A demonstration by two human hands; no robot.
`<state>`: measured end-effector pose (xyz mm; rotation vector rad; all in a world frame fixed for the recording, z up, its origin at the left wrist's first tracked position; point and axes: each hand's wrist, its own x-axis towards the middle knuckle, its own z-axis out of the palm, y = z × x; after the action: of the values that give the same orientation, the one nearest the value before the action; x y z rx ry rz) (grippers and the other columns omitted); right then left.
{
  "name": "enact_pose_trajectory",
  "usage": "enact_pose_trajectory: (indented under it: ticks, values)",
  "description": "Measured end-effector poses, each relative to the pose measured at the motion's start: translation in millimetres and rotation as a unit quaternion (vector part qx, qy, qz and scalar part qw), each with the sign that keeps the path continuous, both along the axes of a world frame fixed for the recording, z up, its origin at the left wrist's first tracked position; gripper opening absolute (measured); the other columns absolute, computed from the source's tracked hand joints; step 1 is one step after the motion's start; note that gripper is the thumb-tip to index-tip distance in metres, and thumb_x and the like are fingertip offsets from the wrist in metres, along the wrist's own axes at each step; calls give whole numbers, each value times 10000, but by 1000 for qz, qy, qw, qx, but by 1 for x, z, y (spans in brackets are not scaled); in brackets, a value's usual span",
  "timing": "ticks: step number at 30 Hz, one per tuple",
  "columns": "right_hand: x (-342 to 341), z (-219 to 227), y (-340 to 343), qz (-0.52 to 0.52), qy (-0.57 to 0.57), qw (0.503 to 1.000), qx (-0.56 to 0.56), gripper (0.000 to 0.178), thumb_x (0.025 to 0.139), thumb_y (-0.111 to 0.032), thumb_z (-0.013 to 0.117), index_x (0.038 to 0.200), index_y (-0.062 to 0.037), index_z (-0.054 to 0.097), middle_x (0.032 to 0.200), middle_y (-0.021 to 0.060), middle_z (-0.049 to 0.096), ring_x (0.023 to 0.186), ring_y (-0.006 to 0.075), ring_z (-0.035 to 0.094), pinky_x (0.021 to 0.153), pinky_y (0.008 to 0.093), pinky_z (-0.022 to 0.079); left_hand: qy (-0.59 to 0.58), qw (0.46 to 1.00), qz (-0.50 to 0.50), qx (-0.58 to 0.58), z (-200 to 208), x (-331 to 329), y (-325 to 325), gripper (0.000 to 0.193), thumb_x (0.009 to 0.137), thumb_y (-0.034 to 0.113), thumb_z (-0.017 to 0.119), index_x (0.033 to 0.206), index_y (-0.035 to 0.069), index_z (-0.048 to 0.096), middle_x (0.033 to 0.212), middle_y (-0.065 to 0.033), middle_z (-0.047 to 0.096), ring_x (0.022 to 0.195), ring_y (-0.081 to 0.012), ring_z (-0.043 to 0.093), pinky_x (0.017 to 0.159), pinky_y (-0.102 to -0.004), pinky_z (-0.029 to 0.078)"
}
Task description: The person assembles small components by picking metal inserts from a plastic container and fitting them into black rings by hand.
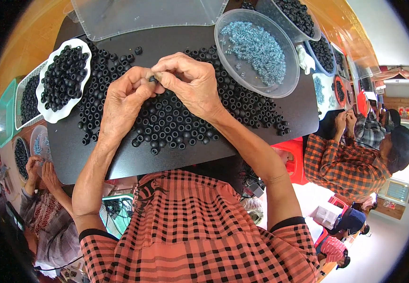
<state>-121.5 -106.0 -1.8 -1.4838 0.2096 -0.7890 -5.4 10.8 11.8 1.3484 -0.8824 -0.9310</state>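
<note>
Over the dark table, my left hand (124, 101) and my right hand (190, 82) meet, fingertips pinched together. Between them sits a small black plastic piece (153, 79), mostly covered by the fingers. Both hands are closed on it. Beneath and around them spreads a loose layer of hollow black round caps (171, 120), many with their open ends up. Right of my right hand stands a round clear tub (287, 87) holding small bluish metal springs (256, 47).
A white scalloped plate (53, 115) heaped with black caps rests at the left, beside a white basket (22, 123) and a green tray (7, 113). A clear bin (105, 33) lies at the far edge. Co-workers sit left and right; a red stool (296, 162) stands at the right.
</note>
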Motion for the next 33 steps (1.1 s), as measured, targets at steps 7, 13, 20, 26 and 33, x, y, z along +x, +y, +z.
enact_pose_trajectory:
  ticks: [7, 13, 20, 26, 33]
  values:
    - [0, 0, 1, -6, 4, 1000, -24, 93, 798, 47, 622, 884, 42, 656, 848, 73, 627, 662, 95, 615, 589, 213, 502, 33, 999, -2, -14, -5, 0, 0, 122, 914, 92, 532, 952, 15, 619, 819, -6, 633, 761, -62, 571, 730, -219, 464]
    - [-1, 0, 1, -30, 17, 998, -49, 131, 791, 33, 641, 920, 37, 659, 847, 74, 630, 660, 96, 617, 598, 223, 508, 40, 999, 5, -18, -6, 1, 0, 132, 908, 75, 533, 979, 6, 620, 824, -2, 630, 765, -56, 568, 756, -231, 477]
    - [-5, 10, -7, -33, 34, 973, -227, 234, 755, 27, 655, 988, 1, 656, 903, 86, 628, 697, 119, 606, 638, 238, 512, 17, 999, 24, -24, -1, 1, 1, 136, 905, 78, 539, 987, 6, 620, 832, -3, 634, 769, -58, 570, 774, -230, 472]
    - [-3, 11, -5, -43, 34, 949, -312, 365, 680, 47, 696, 1031, -26, 630, 939, 86, 618, 709, 131, 589, 654, 247, 511, 69, 997, 19, -9, -4, 3, 2, 154, 901, 88, 549, 1007, 10, 628, 872, -23, 650, 822, -80, 584, 794, -231, 464]
    - [-1, 2, -1, -100, 37, 915, -390, 377, 649, 76, 712, 1000, -18, 611, 908, 80, 579, 709, 140, 595, 610, 245, 523, 93, 996, 15, 2, -2, 2, 1, 162, 885, 74, 555, 993, 4, 653, 904, -30, 649, 861, -85, 571, 822, -235, 446]
